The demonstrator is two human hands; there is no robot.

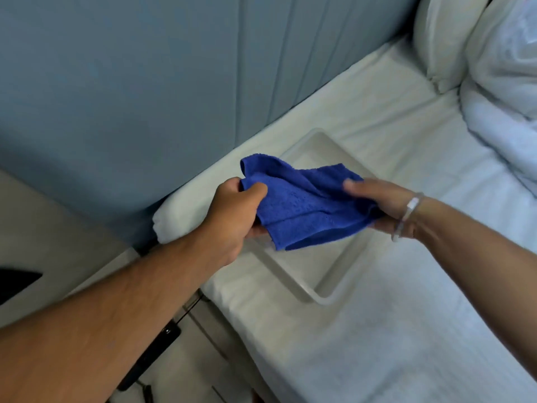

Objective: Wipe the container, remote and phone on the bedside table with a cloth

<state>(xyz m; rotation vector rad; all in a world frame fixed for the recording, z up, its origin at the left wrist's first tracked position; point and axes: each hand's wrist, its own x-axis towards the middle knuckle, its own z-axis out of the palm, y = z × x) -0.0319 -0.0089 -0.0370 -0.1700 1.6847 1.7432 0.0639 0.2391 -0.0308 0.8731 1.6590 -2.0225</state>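
A blue cloth is held between both hands above a pale tray that lies on the white sheet of a bed; one end is pinched by the left hand, the other is gripped by the right hand, on whose wrist a bracelet is worn. A blue padded headboard is seen behind the bed, and white pillows are piled at the upper right. A dark, slim object, too blurred to be identified, is partly hidden under the left forearm at the lower left.

Dim, cool, soft-focus light; wide-angle edge distortion.
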